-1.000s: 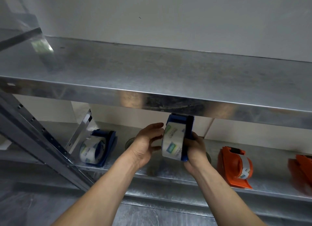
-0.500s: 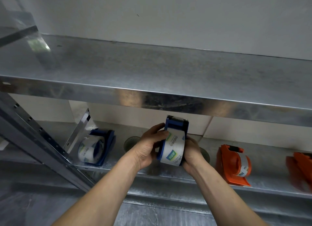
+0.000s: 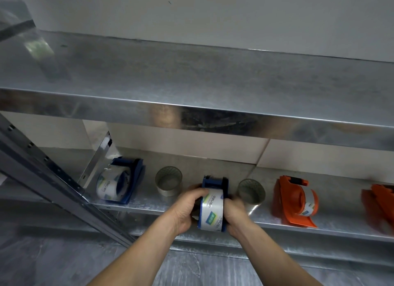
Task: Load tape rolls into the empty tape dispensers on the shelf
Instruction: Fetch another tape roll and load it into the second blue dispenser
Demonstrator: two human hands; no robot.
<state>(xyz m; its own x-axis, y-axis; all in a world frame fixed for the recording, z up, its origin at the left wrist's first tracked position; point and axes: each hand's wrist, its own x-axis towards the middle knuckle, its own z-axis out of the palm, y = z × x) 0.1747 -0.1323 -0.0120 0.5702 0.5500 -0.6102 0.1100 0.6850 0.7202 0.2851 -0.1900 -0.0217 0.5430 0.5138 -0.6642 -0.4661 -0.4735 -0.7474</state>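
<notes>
Shelf (image 3: 191,89) dull galvanized metal, mottled; blue dispenser (image 3: 214,184) matt plastic; tape roll (image 3: 212,209) glossy film; orange dispenser (image 3: 287,198) at 3 o'clock probably smooth plastic.

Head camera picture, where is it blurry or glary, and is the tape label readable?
Head view: right hand and the far-right orange dispenser smear with motion blur; glare streaks the upper shelf's front lip; the held roll's label is partly legible.

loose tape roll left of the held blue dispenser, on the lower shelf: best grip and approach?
Probably pinch the rim of the tape roll from above, one finger inside the core and the thumb outside. It stands on end with its open core facing up, apart from the loaded blue dispenser on its left. The upper shelf overhangs, so come in from the front first. Both hands are occupied now.
</notes>
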